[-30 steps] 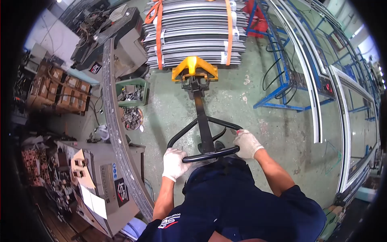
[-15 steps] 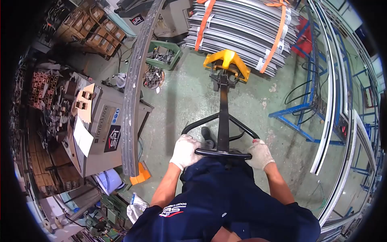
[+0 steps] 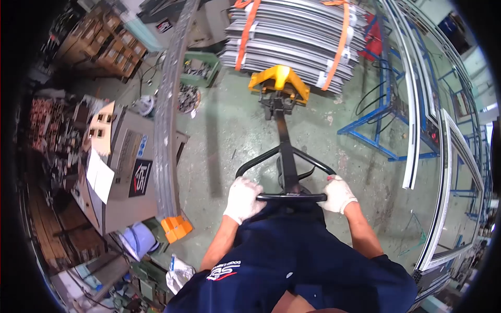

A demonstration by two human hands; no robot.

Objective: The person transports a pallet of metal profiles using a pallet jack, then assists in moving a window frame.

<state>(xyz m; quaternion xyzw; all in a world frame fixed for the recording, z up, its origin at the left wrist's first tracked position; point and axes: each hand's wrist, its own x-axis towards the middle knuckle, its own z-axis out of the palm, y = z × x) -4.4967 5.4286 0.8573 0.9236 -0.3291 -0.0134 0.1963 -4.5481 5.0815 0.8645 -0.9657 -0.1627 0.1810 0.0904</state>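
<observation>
Both of my hands wear white gloves and grip the black looped handle [image 3: 290, 197] of a yellow pallet jack [image 3: 280, 78]. My left hand [image 3: 243, 200] is closed round the handle's left corner, and my right hand [image 3: 338, 194] is wrapped round its right corner. From the handle a dark shaft [image 3: 285, 141] runs forward to the jack's yellow body. Just beyond the body lies a wide stack of long grey metal profiles [image 3: 292, 39], bound with orange straps [image 3: 247, 36]. The forks are hidden by the stack.
A long grey beam [image 3: 167, 115] runs along the left, beside a grey machine [image 3: 128, 172] with paper on it. Green bins [image 3: 201, 78] hold metal parts. On the right are a blue metal stand [image 3: 376, 128], upright light profiles [image 3: 412, 115] and a frame [image 3: 443, 193].
The stack and jack body have shifted slightly left and up in view, and the beam and machine also lie further left. Both my hands keep their grip on the handle.
</observation>
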